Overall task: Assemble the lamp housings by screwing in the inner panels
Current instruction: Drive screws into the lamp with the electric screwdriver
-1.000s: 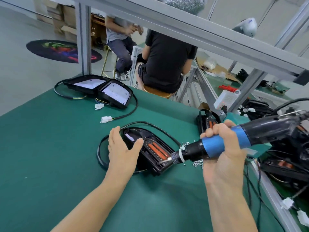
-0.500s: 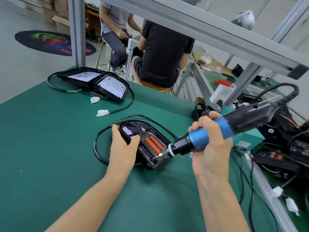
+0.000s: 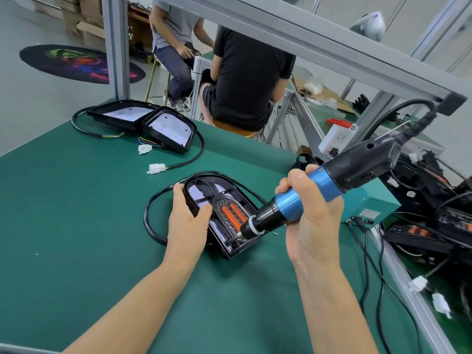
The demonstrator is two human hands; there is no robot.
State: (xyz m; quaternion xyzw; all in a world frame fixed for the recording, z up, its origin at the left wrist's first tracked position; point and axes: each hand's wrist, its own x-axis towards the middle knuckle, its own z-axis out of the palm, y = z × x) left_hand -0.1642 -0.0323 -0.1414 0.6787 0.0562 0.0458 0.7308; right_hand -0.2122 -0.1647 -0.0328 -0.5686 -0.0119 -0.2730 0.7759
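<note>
Lamp housing: we see a black lamp housing [image 3: 222,215] lying flat on the green table [image 3: 76,213], in the middle, with its open side facing up.
Inner panel: a panel [image 3: 231,213] with two orange strips sits inside the housing.
Left hand: our left hand [image 3: 187,221] holds the left side of the housing. The fingers curl over its far left edge and the thumb presses down on the inside near the orange strips.
Right hand: our right hand [image 3: 310,213] is wrapped tight round the blue part of the screwdriver [image 3: 316,190], just to the right of the housing.
Screwdriver: it is tilted, with its black tip pointing down and left into the near right corner of the housing. We cannot tell if the tip sits on a screw.
Cord: a black cord [image 3: 150,221] loops on the table round the left side of the housing.
Other lamps: two more black lamp housings [image 3: 145,123] lie side by side at the far left of the table, well apart from our hands, with white plugs [image 3: 157,168] beside them.
Blue box: a blue box [image 3: 370,203] stands just past the right hand.
Right edge: a pile of black parts [image 3: 434,200] and wires lies there.
Behind the table: two people sit on stools, one in a black shirt [image 3: 247,80].
</note>
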